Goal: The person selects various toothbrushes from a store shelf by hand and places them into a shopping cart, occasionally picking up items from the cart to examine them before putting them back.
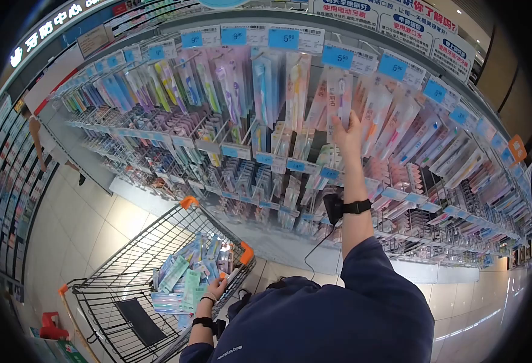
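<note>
My right hand (pixel 348 132) is raised to the top row of the rack, its fingers closed on the lower part of a packaged toothbrush (pixel 340 97) that hangs among other packs. Down at the left, my left hand (pixel 216 288) is over the right side of a wire shopping cart (pixel 127 257), next to a heap of toothbrush packs (pixel 184 275). What its fingers hold, if anything, is too small to make out. Blue price tags (pixel 337 57) line the rail above my right hand.
Lower rows of packs (pixel 248 175) run along the curved rack. Another person's arm (pixel 36 142) shows at the far left, beside a product shelf (pixel 12 181). A red object (pixel 53 327) stands at the bottom left. A cable (pixel 314 251) hangs near my right wrist.
</note>
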The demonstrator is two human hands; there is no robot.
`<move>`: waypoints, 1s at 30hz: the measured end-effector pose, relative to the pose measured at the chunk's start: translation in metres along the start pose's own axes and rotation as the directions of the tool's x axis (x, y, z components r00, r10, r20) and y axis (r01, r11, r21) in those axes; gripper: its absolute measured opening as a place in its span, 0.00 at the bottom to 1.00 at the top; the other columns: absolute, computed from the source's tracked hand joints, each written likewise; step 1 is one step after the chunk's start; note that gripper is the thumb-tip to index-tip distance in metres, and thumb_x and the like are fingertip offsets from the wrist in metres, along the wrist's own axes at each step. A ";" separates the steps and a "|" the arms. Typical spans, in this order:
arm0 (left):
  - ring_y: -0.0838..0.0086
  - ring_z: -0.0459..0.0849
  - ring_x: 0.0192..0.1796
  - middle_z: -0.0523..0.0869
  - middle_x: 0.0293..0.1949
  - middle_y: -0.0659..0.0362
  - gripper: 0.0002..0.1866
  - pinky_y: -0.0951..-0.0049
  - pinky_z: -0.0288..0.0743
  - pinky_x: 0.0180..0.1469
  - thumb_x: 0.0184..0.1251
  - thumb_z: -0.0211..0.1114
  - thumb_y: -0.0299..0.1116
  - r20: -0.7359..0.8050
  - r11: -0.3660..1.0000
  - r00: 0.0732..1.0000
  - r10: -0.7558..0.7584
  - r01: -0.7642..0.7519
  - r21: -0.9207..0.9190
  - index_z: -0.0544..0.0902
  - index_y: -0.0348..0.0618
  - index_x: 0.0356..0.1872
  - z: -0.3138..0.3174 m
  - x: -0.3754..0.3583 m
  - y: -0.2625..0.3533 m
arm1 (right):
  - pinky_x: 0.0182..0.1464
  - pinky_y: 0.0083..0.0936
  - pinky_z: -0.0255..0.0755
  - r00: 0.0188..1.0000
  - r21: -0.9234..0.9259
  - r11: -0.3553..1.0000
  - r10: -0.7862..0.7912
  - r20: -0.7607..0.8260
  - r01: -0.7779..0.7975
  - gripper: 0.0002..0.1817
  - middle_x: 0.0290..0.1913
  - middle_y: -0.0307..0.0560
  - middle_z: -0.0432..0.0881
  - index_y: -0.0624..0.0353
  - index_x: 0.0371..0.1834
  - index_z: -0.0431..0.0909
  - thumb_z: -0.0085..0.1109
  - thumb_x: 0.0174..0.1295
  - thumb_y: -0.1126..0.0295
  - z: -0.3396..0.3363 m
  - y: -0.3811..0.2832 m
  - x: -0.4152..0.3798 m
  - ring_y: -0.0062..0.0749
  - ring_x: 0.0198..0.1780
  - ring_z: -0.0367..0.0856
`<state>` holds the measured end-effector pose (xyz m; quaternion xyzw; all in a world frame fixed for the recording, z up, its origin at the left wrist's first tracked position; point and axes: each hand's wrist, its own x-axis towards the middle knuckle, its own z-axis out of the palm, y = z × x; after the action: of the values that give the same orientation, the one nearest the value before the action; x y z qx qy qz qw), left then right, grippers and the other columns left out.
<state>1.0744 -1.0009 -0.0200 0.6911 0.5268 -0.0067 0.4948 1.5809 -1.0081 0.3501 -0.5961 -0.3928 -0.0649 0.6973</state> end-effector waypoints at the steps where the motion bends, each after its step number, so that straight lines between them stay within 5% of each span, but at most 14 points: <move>1: 0.56 0.78 0.46 0.80 0.40 0.45 0.28 0.66 0.69 0.50 0.56 0.50 0.58 0.004 1.000 1.000 0.002 -0.002 0.000 0.76 0.47 0.48 0.000 0.001 0.000 | 0.36 0.19 0.66 1.000 -0.004 1.000 -0.001 -0.001 0.001 0.09 0.27 0.39 0.77 0.66 0.34 0.72 0.57 0.52 0.75 -0.002 0.002 0.000 0.20 0.31 0.73; 7: 0.58 0.77 0.47 0.80 0.41 0.47 0.27 0.68 0.67 0.51 0.60 0.47 0.56 0.151 0.994 0.988 0.021 -0.004 -0.113 0.75 0.42 0.47 0.012 0.025 -0.030 | 0.43 0.19 0.68 0.996 0.202 0.978 0.030 0.080 -0.045 0.11 0.51 0.49 0.73 0.64 0.37 0.78 0.59 0.51 0.73 0.011 -0.002 -0.010 0.26 0.46 0.74; 9: 0.60 0.77 0.48 0.79 0.41 0.47 0.28 0.69 0.66 0.51 0.60 0.46 0.55 0.155 0.995 0.987 0.029 -0.014 -0.097 0.74 0.40 0.47 0.007 0.014 -0.016 | 0.50 0.23 0.66 0.987 -0.094 0.983 -0.160 0.008 0.160 0.14 0.61 0.54 0.62 0.63 0.39 0.79 0.61 0.48 0.71 0.020 -0.003 -0.012 0.36 0.56 0.68; 14: 0.62 0.76 0.48 0.80 0.41 0.47 0.27 0.70 0.66 0.51 0.61 0.48 0.53 0.147 0.991 0.989 -0.005 0.025 -0.135 0.74 0.39 0.47 0.001 0.005 0.000 | 0.49 0.32 0.63 0.978 -0.230 0.964 -0.168 -0.122 0.137 0.14 0.40 0.52 0.69 0.65 0.33 0.78 0.62 0.42 0.70 0.037 -0.019 -0.015 0.43 0.45 0.70; 19: 0.65 0.78 0.43 0.81 0.37 0.49 0.25 0.70 0.68 0.47 0.61 0.49 0.52 0.113 0.989 0.994 0.005 0.012 -0.146 0.77 0.39 0.44 0.006 0.015 -0.018 | 0.51 0.33 0.62 0.961 -0.277 0.944 -0.227 -0.158 0.178 0.15 0.45 0.53 0.67 0.67 0.35 0.75 0.61 0.44 0.71 0.051 -0.026 -0.027 0.44 0.50 0.67; 24: 0.68 0.77 0.43 0.80 0.40 0.51 0.25 0.73 0.69 0.45 0.62 0.50 0.49 0.094 0.999 0.996 -0.010 0.014 -0.039 0.74 0.34 0.48 -0.002 0.003 0.004 | 0.56 0.45 0.53 0.907 -0.524 0.804 -0.401 -0.126 0.283 0.28 0.57 0.68 0.55 0.66 0.53 0.65 0.57 0.45 0.71 0.066 -0.049 -0.044 0.61 0.57 0.55; 27: 0.68 0.78 0.43 0.80 0.40 0.51 0.25 0.72 0.70 0.46 0.62 0.51 0.48 0.060 1.000 0.998 0.001 -0.002 0.010 0.74 0.34 0.47 0.001 0.009 -0.011 | 0.57 0.45 0.52 0.928 -0.458 0.848 -0.354 -0.117 0.266 0.29 0.58 0.67 0.54 0.66 0.54 0.63 0.57 0.45 0.71 0.070 -0.054 -0.050 0.62 0.58 0.55; 30: 0.57 0.77 0.46 0.80 0.39 0.46 0.25 0.67 0.67 0.48 0.59 0.50 0.52 0.033 0.988 0.998 -0.051 0.055 -0.142 0.77 0.40 0.43 0.006 0.019 -0.028 | 0.57 0.43 0.53 0.946 -0.335 0.908 -0.304 -0.111 0.253 0.36 0.59 0.65 0.53 0.64 0.58 0.58 0.61 0.43 0.72 0.067 -0.053 -0.048 0.56 0.59 0.55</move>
<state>1.0655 -0.9924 -0.0527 0.6396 0.5367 0.0077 0.5502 1.4868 -0.9819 0.3599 -0.6306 -0.4010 -0.2740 0.6054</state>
